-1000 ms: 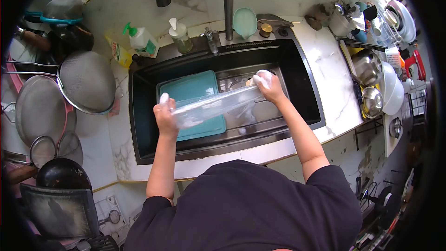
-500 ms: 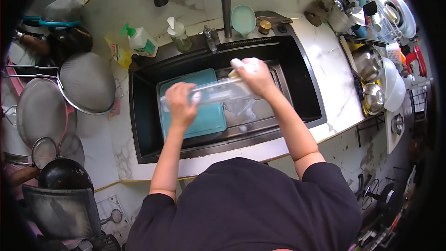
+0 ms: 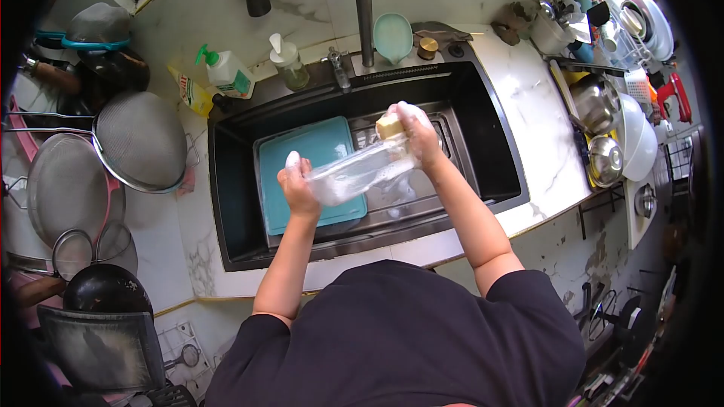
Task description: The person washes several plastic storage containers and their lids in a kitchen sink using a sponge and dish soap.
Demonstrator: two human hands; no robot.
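Note:
Over the sink (image 3: 499,158), my left hand (image 3: 300,190) is closed on the left end of a clear, soapy rectangular container (image 3: 348,178), held at a tilt. My right hand (image 3: 419,137), covered in white suds, grips a yellowish sponge (image 3: 390,127) at the container's right end. Its fingers are partly hidden by foam. Beneath, on the left of the sink floor, lies a teal rectangular lid or tray (image 3: 302,152). Patches of suds (image 3: 398,193) spread over the metal to its right.
Behind the sink stand a faucet (image 3: 363,11), a soap pump bottle (image 3: 286,64), a green-topped bottle (image 3: 230,74) and a pale green dish (image 3: 394,36). Mesh strainers (image 3: 141,139) crowd the left counter. Metal bowls (image 3: 605,160) and stacked dishes sit at right.
The container has tipped and dropped slightly, its soapy inside now showing more. My left hand has moved down and a little right; the sponge in my right hand has come into clearer view.

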